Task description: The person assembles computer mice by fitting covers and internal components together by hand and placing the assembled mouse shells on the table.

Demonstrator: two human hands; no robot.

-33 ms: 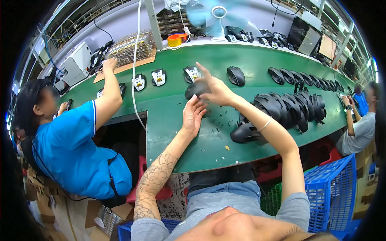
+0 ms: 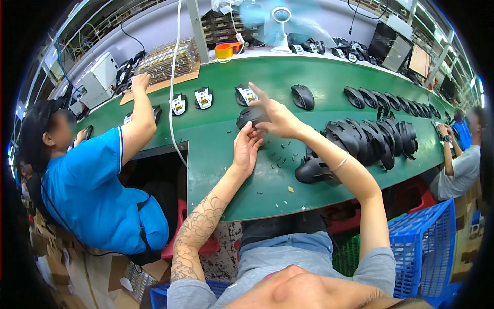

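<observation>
A black computer mouse (image 2: 248,119) is held just above the green bench. My left hand (image 2: 247,148) grips its near edge between thumb and fingertips. Over its right side is my right hand (image 2: 282,117), fingers spread and the upper ones smeared by motion. The right thumb reaches to the mouse; whether it presses on it I cannot tell. Just behind lies an opened mouse (image 2: 246,95) with its white inside showing, partly covered by my right fingers. A closed black mouse (image 2: 302,97) rests farther right. Small black bits (image 2: 280,158) are scattered on the bench right of my left hand.
Nested black mouse shells (image 2: 360,139) lie right of my right forearm. Behind them runs a row of black mice (image 2: 381,98). A white cable (image 2: 173,92) hangs at left, beside a co-worker in blue (image 2: 103,190). A fan (image 2: 281,31) stands at the back.
My right fingers have shifted very slightly over the mouse. The left hand keeps its grip in almost the same place.
</observation>
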